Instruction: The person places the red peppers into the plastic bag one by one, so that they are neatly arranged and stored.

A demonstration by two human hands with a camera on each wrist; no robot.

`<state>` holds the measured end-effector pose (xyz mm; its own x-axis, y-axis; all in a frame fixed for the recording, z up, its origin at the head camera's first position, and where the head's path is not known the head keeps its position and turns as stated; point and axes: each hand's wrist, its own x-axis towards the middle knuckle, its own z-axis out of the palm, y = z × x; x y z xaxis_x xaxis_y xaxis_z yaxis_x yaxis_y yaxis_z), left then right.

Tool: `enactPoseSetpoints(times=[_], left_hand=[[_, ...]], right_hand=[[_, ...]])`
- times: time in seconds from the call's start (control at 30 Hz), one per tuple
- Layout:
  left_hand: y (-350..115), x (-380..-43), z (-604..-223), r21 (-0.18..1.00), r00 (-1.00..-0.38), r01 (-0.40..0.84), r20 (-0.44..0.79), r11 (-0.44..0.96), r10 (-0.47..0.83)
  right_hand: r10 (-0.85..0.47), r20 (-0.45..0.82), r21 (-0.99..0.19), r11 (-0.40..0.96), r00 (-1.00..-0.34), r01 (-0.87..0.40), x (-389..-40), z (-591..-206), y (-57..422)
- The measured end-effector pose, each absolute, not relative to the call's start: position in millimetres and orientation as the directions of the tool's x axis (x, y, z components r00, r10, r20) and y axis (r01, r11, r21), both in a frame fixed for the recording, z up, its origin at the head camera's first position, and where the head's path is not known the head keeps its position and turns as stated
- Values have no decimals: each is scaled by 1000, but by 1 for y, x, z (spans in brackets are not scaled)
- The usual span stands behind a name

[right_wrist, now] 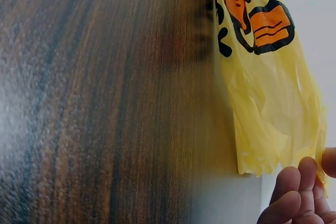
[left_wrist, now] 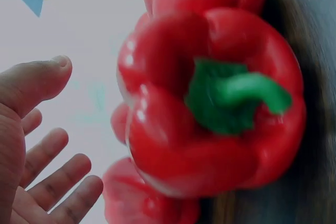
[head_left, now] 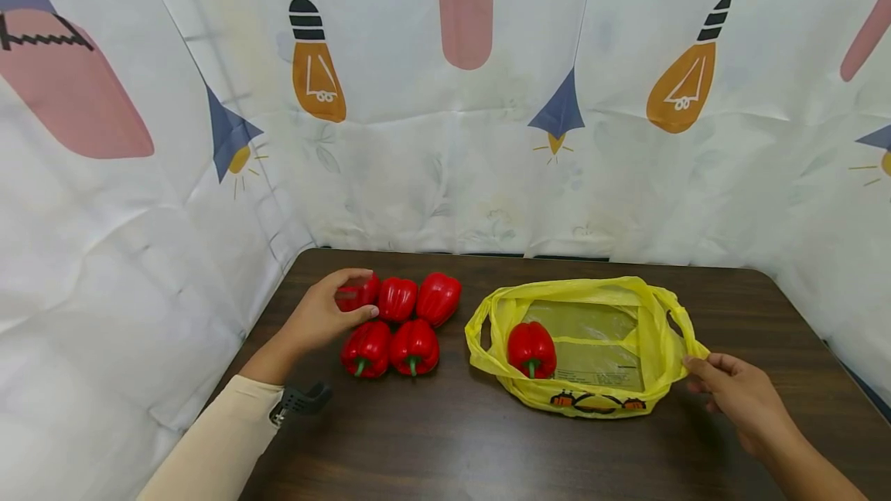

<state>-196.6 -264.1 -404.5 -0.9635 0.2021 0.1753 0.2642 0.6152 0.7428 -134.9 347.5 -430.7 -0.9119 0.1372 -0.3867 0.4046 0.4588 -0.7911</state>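
I list five red peppers (head_left: 397, 300), tabletop (head_left: 431, 454), left; sixth pepper (head_left: 531, 346) inside yellow bag (head_left: 657, 354), right. Left hand (head_left: 323, 314): fingers apart, beside far-left pepper (head_left: 363, 294). Right hand (head_left: 741, 394): pinching bag's right edge.

No words or numbers can be read. The yellow bag (head_left: 525, 391) carries an orange-and-black design (head_left: 597, 403) on its outside, black strokes (right_wrist: 224, 49) beside it, and small dark print (head_left: 585, 376) inside, too tiny to make out.
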Motion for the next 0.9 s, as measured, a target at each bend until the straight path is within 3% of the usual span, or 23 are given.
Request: enactPoseSetpoints(times=[0.9], left_hand=[[-300,-214,-430,672,-965,256,220,694,143]], right_hand=[[141,-394,-791,451,-908,413,-134,-431,346]])
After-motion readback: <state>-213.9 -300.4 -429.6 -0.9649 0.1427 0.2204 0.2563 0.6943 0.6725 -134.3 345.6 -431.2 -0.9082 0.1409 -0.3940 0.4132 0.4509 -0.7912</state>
